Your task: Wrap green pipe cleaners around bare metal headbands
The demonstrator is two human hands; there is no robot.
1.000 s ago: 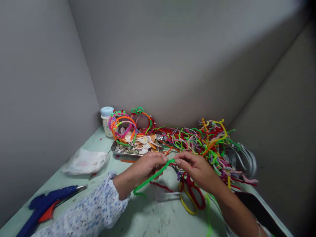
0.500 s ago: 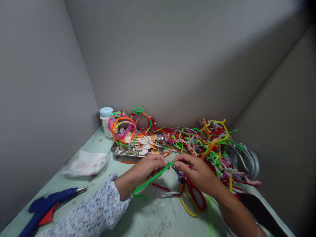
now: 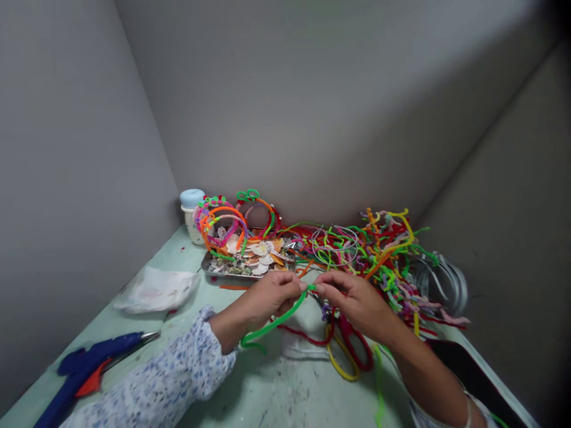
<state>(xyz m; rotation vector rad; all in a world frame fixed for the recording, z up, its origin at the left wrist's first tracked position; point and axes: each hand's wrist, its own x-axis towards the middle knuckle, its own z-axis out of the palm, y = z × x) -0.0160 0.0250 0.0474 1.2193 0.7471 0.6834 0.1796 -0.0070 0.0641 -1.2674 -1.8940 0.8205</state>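
While your left hand (image 3: 274, 297) is pinching the bright-green fuzzy pipe cleaner (image 3: 279, 322), your right hand (image 3: 357, 302) is gripping its tip; that end is looking partly worked, the tail is hanging plain.

A craft workspace, by its glue gun (image 3: 91, 359), scissors (image 3: 345, 330), shells (image 3: 263, 252) and heaped pipe cleaners (image 3: 384, 255).

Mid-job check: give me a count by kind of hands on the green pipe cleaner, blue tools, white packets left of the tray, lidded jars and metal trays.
Hands on the green pipe cleaner: 2 (left hand, right hand)
Blue tool: 1
White packet: 1
Lidded jar: 1
Metal tray: 1
Total: 6
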